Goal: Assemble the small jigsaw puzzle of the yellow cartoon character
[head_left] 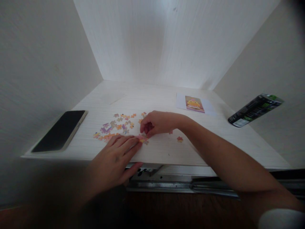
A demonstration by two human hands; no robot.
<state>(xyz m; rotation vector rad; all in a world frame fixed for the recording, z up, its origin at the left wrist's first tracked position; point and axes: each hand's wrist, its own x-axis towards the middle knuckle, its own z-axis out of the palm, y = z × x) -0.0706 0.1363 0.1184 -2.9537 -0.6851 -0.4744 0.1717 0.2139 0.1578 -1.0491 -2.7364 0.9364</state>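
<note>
Small jigsaw puzzle pieces in purple, orange, pink and grey are spread over the white surface. My left hand lies with its fingers stretched out, their tips resting on a pinkish joined part of the puzzle. The thumb reaches below the front edge. Just right of those fingertips, my right hand is closed in a pinch, fingers pointing down at the same part. A small puzzle piece seems to be between its fingertips, largely hidden by the fingers. One loose pink-and-yellow piece lies right of both hands.
A white sheet with a printed picture lies at the back right. A dark can stands near the right wall. On the left lies a dark-screened phone or tablet. Walls enclose the white shelf surface; metal rails run below its front edge.
</note>
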